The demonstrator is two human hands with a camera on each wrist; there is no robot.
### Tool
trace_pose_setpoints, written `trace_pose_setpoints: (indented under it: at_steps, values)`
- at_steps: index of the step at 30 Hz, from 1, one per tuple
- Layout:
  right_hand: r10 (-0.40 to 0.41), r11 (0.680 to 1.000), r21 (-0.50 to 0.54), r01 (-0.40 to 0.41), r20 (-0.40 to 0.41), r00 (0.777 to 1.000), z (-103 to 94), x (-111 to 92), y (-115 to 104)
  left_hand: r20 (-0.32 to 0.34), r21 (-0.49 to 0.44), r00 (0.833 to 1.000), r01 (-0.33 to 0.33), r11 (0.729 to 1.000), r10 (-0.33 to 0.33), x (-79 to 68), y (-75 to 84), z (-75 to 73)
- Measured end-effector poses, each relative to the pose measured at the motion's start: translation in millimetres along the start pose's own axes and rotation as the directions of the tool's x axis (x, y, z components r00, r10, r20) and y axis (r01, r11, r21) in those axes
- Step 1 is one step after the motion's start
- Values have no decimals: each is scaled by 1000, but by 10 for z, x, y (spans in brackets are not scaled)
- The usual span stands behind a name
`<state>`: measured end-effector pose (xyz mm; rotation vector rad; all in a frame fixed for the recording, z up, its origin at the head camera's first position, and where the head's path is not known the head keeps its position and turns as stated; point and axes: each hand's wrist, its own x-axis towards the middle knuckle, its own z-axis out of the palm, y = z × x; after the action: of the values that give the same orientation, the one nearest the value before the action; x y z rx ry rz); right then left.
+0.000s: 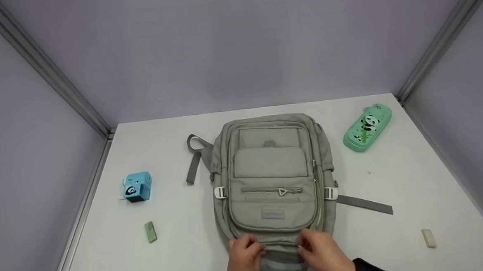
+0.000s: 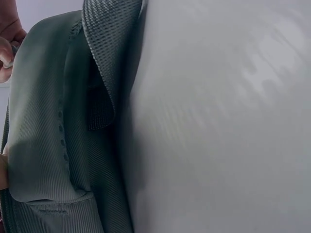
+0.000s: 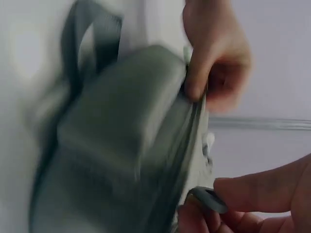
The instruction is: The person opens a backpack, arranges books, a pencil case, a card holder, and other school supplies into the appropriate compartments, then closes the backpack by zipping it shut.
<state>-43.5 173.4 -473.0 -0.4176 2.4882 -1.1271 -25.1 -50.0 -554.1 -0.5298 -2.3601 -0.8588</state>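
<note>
Grey-green backpack [image 1: 270, 163]: lies front panel up in the middle of the white table [image 1: 180, 221], its base toward the near edge.
Left hand [image 1: 243, 257]: pinches the fabric edge at the backpack's lower end, thumb against the seam.
Right hand [image 1: 324, 253]: thumb and fingers pinch a small grey tab, apparently a zipper pull [image 3: 210, 200], at the same end.
Zipper step: seemingly being worked now, one hand steadying the cloth; travel direction cannot be told.
Next pull: would call for taut fabric and a draw along the seam without snagging.
Panda pencil case [image 1: 367, 127]: near the table's far right corner.
Blue panda pencil sharpener [image 1: 138, 186], green eraser [image 1: 150, 232]: toward the left edge.
Pale eraser [image 1: 429, 238]: toward the right edge.
</note>
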Motion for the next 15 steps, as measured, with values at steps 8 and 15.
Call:
trace_pose_setpoints:
  at_steps: [8, 15]
  values:
    - [48, 983, 177, -43, -19, 999, 258, 79, -166, 3, 9, 1000, -20, 1000, 20, 4, -33, -13]
    - [72, 946, 318, -71, 7, 997, 446, 256, -352, -23, -11, 999, -36, 999, 36, -16, -32, -6]
